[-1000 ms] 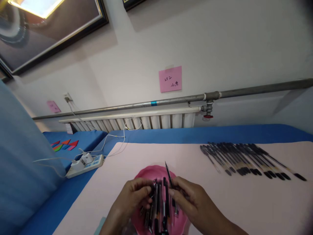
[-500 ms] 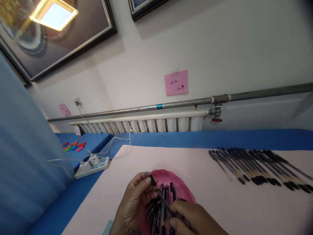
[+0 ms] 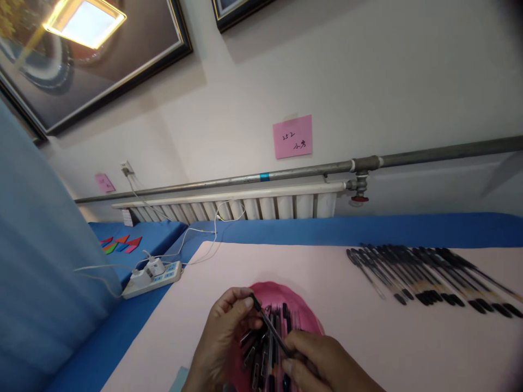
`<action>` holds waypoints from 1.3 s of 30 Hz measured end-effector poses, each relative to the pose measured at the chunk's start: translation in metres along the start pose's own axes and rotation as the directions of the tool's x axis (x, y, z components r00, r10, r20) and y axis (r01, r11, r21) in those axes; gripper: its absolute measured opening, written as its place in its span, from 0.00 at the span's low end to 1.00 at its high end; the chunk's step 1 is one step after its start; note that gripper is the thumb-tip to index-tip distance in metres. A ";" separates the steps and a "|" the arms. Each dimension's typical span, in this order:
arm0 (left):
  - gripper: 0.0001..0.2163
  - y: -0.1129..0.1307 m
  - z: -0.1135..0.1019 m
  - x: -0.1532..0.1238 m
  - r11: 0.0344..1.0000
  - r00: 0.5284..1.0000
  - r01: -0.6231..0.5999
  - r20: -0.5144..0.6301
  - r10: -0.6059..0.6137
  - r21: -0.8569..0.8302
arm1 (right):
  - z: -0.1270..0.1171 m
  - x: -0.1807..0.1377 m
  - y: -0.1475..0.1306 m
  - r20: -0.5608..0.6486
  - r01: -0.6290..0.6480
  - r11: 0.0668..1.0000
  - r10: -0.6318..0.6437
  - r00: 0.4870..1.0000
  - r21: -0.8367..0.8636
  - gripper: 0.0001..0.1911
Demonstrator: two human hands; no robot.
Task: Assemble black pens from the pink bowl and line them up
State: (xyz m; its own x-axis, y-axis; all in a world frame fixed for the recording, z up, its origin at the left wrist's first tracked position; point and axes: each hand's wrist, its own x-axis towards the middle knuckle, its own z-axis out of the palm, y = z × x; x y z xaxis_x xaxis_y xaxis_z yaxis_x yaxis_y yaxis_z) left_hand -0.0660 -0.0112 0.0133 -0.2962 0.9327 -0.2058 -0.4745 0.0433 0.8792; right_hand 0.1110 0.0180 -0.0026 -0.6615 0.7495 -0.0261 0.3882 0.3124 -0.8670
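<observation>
A pink dish (image 3: 302,308) full of black pen parts sits on the pale pink mat at the bottom centre. Both my hands hover over it. My left hand (image 3: 223,340) pinches the upper end of a thin black pen (image 3: 268,328). My right hand (image 3: 316,362) is closed round the pen's lower end. The pen slants between the two hands. A row of several assembled black pens (image 3: 429,275) lies on the mat to the right, away from both hands.
A white power strip (image 3: 152,275) with plugs and cables lies on the blue cloth at the left. Coloured flat shapes (image 3: 120,243) lie further back left. A radiator (image 3: 245,206) and a pipe run along the wall behind the table. A blue fabric mass fills the left edge.
A second ago my right hand held the pen upright over the dish. It has tilted over, and my left hand has taken its top end. The view has shifted slightly.
</observation>
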 end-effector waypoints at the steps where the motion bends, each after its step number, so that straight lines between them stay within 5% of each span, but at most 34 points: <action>1: 0.07 -0.001 0.000 0.000 1.000 1.000 0.000 0.004 0.000 0.011 | 0.001 0.000 0.001 -0.001 -0.007 1.000 0.007 1.000 0.005 0.07; 14: 0.11 -0.010 0.007 -0.001 0.998 0.998 0.057 0.014 -0.056 -0.026 | 0.000 0.006 -0.005 0.134 -0.046 0.989 0.027 0.991 0.144 0.08; 39: 0.07 -0.025 0.012 -0.004 0.993 0.962 0.106 0.246 -0.117 0.056 | -0.003 0.008 0.006 0.073 -0.066 0.928 0.042 0.996 0.367 0.09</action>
State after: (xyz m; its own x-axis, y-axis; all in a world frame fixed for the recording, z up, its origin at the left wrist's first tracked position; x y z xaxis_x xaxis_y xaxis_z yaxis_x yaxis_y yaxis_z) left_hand -0.0431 -0.0113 -0.0026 -0.0259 0.9804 -0.1954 -0.4561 0.1623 0.8750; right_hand 0.1096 0.0275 -0.0065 -0.6896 0.7174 -0.0991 0.1689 0.0262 -0.9853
